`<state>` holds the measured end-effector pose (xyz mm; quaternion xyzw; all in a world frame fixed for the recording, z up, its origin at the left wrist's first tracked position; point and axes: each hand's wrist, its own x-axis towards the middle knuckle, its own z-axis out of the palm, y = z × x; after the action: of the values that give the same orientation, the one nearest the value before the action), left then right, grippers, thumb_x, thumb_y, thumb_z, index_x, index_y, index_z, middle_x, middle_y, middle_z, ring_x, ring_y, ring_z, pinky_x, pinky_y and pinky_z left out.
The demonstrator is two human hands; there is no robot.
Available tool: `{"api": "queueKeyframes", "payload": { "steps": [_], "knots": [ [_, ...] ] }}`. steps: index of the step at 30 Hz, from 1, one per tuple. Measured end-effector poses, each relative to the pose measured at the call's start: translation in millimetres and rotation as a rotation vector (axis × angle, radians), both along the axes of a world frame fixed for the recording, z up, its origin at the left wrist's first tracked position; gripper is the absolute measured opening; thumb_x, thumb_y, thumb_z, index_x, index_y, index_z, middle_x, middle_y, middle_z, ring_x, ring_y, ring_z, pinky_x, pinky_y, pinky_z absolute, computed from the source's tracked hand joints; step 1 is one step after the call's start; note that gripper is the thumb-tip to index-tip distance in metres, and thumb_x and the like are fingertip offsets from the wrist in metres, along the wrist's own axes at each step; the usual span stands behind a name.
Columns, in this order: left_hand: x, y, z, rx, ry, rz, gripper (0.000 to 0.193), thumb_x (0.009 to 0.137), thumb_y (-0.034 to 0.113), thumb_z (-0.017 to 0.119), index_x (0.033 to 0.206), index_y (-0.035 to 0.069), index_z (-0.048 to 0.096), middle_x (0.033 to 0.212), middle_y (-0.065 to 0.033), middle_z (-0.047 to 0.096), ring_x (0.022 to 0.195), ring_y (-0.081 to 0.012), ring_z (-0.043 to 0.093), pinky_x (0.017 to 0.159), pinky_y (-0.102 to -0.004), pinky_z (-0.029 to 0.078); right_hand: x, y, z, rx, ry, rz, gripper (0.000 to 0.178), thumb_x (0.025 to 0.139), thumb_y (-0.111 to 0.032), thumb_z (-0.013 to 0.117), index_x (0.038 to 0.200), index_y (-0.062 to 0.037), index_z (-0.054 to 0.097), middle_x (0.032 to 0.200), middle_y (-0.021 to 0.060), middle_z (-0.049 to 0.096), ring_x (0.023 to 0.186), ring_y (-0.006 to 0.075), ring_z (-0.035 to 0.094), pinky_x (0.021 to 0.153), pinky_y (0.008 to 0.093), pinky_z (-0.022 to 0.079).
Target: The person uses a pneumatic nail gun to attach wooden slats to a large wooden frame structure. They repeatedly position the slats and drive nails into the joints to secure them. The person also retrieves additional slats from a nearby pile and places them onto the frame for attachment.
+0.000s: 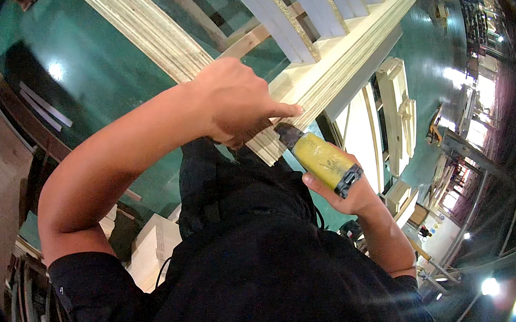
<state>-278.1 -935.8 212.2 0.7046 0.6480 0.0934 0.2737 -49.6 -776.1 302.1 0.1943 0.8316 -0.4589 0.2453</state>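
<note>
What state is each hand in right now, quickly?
Left hand: on a corner of the wooden frame; whether it grips cannot be told.
Right hand: closed, holding the yellow tool.

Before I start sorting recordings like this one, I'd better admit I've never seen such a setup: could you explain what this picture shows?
There is no robot here. A person works with bare hands, filmed from above by a wide camera on their own head, so straight edges bend near the rim. The black shirt at the bottom is the wearer's.

The left hand is over the corner of a layered wooden frame; its grip underneath is hidden. The right hand holds a yellow-and-black tool, its dark nose at the frame's edge. Whether they touch is hard to tell.

Greyish boards stand in a row across the frame. Beyond lies a green floor, with more pale wood to the right.
</note>
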Motion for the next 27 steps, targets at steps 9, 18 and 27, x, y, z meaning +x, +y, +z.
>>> {"api": "queueKeyframes", "payload": {
  "steps": [9, 18, 27],
  "knots": [
    [3, -2, -12, 0.08, -0.007, 0.028, 0.09, 0.073, 0.028, 0.085, 0.152, 0.05, 0.048, 0.075, -0.0058, 0.07, 0.075, -0.0287, 0.075, 0.061, -0.0433, 0.055, -1, -4, 2, 0.004, -0.012, -0.032, 0.035, 0.093, -0.014, 0.078, 0.122, -0.0002, 0.063, 0.095, 0.0113, 0.07, 0.084, 0.0178, 0.067, 0.08, 0.0332, 0.053],
    [1, -2, -6, 0.048, -0.006, 0.005, 0.093, 0.072, 0.03, 0.087, 0.153, 0.051, 0.046, 0.077, -0.0052, 0.071, 0.078, -0.0287, 0.075, 0.063, -0.0422, 0.055, 1, -4, -2, 0.086, 0.107, 0.045, 0.033, 0.091, -0.014, 0.079, 0.117, -0.0015, 0.063, 0.09, 0.0127, 0.071, 0.079, 0.0238, 0.07, 0.075, 0.0345, 0.054],
    [4, 5, -4, -0.075, 0.039, -0.002, 0.104, 0.066, 0.032, 0.092, 0.155, 0.053, 0.041, 0.082, -0.0041, 0.073, 0.083, -0.0285, 0.075, 0.067, -0.0418, 0.056, 8, 2, -1, 0.045, -0.023, 0.035, 0.029, 0.094, -0.011, 0.076, 0.119, 0.0009, 0.063, 0.093, 0.0112, 0.071, 0.085, 0.0215, 0.072, 0.078, 0.0317, 0.054]
  ]
}}
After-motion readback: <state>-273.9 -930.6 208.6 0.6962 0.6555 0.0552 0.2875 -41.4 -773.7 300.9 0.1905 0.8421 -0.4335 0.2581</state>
